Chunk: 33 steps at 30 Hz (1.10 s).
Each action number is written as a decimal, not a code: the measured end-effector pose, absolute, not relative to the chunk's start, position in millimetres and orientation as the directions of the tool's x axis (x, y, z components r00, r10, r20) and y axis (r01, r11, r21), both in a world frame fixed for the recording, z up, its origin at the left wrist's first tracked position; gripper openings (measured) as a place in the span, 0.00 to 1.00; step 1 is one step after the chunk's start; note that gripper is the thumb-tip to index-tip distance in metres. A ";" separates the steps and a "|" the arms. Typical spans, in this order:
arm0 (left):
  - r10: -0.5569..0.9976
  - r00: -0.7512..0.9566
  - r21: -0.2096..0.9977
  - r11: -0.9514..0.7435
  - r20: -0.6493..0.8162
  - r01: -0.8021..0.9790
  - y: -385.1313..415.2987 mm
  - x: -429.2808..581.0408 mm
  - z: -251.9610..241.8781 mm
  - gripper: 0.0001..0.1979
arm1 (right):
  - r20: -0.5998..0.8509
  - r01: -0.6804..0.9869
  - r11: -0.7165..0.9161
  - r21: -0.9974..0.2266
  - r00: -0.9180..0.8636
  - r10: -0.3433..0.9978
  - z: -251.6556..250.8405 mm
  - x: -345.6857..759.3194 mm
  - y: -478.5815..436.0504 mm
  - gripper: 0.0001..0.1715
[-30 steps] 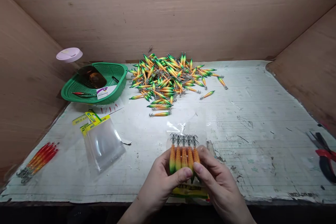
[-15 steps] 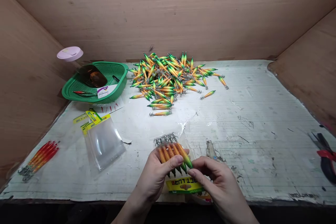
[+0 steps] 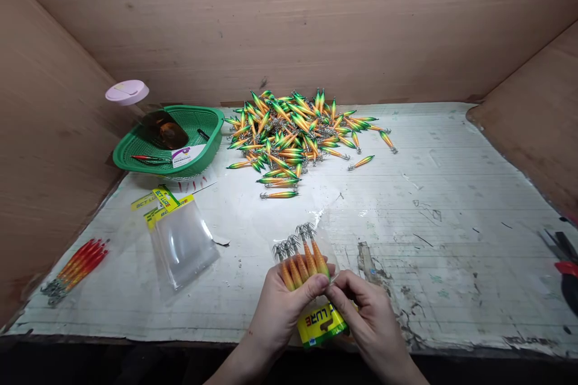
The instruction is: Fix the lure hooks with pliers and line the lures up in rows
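My left hand (image 3: 282,307) is closed around a row of orange-and-green squid lures (image 3: 301,261), its thumb pressed across them. Their hooked ends point away from me, and two on the right stick out farther than the others. A clear bag (image 3: 327,246) shows behind the lures; its yellow BCT LURE header (image 3: 321,323) hangs below my hands. My right hand (image 3: 363,310) pinches the clear plastic beside the rightmost lure. The fingers partly hide the green tips, and I cannot tell how far the lures sit inside the bag.
A heap of green-and-orange lures (image 3: 289,138) lies at the back. To its left stands a green basket (image 3: 212,144) holding a lidded cup (image 3: 127,93). Clear packets (image 3: 183,246) and a bundle of red lures (image 3: 79,267) lie left; red-and-black pliers (image 3: 568,271) lie far right.
Two lures on the right of the row have shifted away from me, past the others. My right fingers have moved from a lure's green tip to the plastic. The yellow header has tilted.
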<state>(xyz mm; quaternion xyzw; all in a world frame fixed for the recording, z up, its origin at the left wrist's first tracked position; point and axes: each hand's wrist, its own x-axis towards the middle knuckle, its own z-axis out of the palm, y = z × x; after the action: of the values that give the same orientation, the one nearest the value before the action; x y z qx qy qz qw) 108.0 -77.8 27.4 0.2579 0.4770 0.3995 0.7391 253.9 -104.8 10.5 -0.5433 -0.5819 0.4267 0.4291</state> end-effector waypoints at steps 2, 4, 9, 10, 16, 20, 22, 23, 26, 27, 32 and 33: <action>0.843 0.244 0.775 0.538 -0.480 -0.332 -77.5 106.1 25.0 0.19 | 0.030 0.264 0.045 -0.963 -0.061 0.998 10.6 258.6 -102.4 0.22; 0.845 0.251 0.789 0.532 -0.472 -0.309 -77.5 104.2 23.3 0.18 | -0.007 0.274 0.031 -0.961 -0.135 0.991 16.2 269.8 -95.6 0.20; 0.826 0.303 0.799 0.549 -0.474 -0.245 -82.6 105.2 20.7 0.18 | 0.140 0.326 0.173 -0.929 -0.120 0.983 51.1 300.1 -60.6 0.16; 0.817 0.318 0.794 0.560 -0.481 -0.239 -84.1 106.1 20.2 0.19 | 0.184 0.341 0.212 -0.916 -0.112 0.976 58.2 301.2 -52.8 0.20; 0.798 0.321 0.792 0.582 -0.511 -0.185 -87.4 108.8 16.8 0.21 | 0.294 0.305 0.338 -0.891 -0.181 0.939 71.9 287.9 -30.2 0.05; 0.805 0.309 0.768 0.584 -0.507 -0.261 -84.0 107.7 18.0 0.21 | 0.476 0.360 0.571 -0.738 -0.322 0.818 60.9 291.5 -41.4 0.09; 0.797 0.320 0.750 0.597 -0.513 -0.285 -82.1 107.5 20.1 0.22 | 0.503 0.402 0.594 -0.697 -0.316 0.804 53.5 293.2 -49.1 0.14; 0.793 0.320 0.742 0.604 -0.519 -0.291 -81.3 107.5 21.2 0.22 | 0.494 0.412 0.566 -0.714 -0.278 0.824 49.6 292.8 -53.2 0.18; 0.780 0.310 0.721 0.623 -0.544 -0.303 -80.2 108.6 23.2 0.24 | 0.398 0.391 0.427 -0.816 -0.156 0.904 36.4 287.3 -67.9 0.31; 0.777 0.308 0.715 0.628 -0.549 -0.307 -80.1 109.3 23.2 0.25 | 0.347 0.380 0.375 -0.846 -0.141 0.927 31.8 284.9 -73.9 0.34; 0.791 0.277 0.693 0.611 -0.545 -0.383 -79.5 112.3 20.0 0.22 | 0.073 0.278 0.076 -0.958 -0.023 0.997 16.3 279.0 -100.7 0.39; 0.801 0.259 0.698 0.597 -0.539 -0.395 -79.1 112.5 19.8 0.21 | 0.032 0.269 0.044 -0.962 -0.047 0.998 16.0 279.2 -102.9 0.31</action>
<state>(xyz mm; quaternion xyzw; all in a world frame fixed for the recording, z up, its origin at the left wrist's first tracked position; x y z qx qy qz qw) 112.5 -79.1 19.8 0.2184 0.4656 0.3921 0.7628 279.2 -102.9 16.0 -0.5432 -0.5835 0.4277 0.4260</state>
